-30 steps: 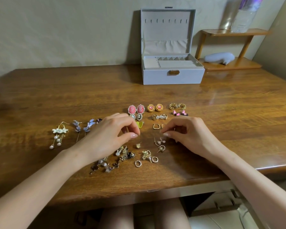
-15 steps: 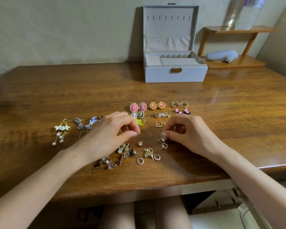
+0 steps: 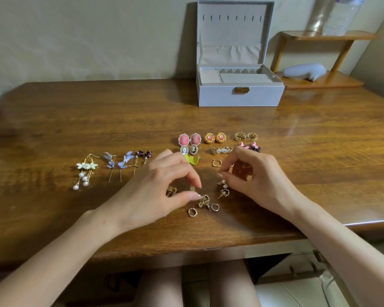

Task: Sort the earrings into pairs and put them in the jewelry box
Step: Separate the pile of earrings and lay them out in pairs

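The grey jewelry box (image 3: 239,97) stands open at the back of the wooden table (image 3: 319,134). Sorted pairs lie in rows: pink cameos (image 3: 189,138), gold rounds (image 3: 214,137), gold clusters (image 3: 245,136), and long dangling pairs (image 3: 84,173) at the left. Loose pieces lie near the front, among them a beaded hoop (image 3: 204,200) and two small rings (image 3: 192,212). My left hand (image 3: 162,187) hovers over the loose pile, thumb and forefinger pinching a small gold stud (image 3: 192,188). My right hand (image 3: 259,176) pinches the top of a small pearl earring (image 3: 222,183).
A low wooden shelf (image 3: 319,82) at the back right carries a grey rounded object (image 3: 304,70) and a clear bottle (image 3: 341,16). The wall runs just behind the box. The table's front edge (image 3: 208,247) lies close below my wrists.
My left hand slid right and down until its fingertips closed round the small stud. My right hand drew in to the pearl earring and stays pinched on it.
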A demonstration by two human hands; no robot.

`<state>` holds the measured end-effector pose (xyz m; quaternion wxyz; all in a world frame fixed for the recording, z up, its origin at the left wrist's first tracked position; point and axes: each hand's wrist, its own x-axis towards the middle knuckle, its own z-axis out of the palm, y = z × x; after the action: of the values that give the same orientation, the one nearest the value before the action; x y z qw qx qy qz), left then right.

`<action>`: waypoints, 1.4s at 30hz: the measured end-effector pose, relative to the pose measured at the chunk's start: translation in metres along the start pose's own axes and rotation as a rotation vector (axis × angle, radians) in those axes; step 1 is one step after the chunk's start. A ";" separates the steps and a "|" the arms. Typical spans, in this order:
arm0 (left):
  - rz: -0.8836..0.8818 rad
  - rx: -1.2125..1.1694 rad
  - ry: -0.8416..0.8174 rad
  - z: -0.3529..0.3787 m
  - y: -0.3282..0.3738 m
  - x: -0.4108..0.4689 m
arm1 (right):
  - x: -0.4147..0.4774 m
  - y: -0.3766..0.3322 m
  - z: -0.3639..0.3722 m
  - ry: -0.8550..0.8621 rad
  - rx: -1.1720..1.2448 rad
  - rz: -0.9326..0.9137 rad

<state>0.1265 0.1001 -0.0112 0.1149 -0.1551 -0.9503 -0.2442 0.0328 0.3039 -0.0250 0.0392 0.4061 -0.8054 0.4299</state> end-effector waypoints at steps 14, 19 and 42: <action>0.104 0.197 0.014 0.020 0.010 0.002 | -0.002 0.007 0.000 0.025 0.135 -0.056; 0.096 0.189 0.011 0.019 0.008 0.002 | -0.003 0.006 0.000 0.022 0.146 -0.047; -0.097 -0.083 0.270 -0.011 -0.017 -0.009 | -0.001 -0.002 0.001 0.011 0.331 0.043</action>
<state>0.1304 0.0779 -0.0121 0.2232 -0.0793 -0.9218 -0.3070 0.0352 0.3028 -0.0244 -0.0330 0.3874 -0.7318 0.5598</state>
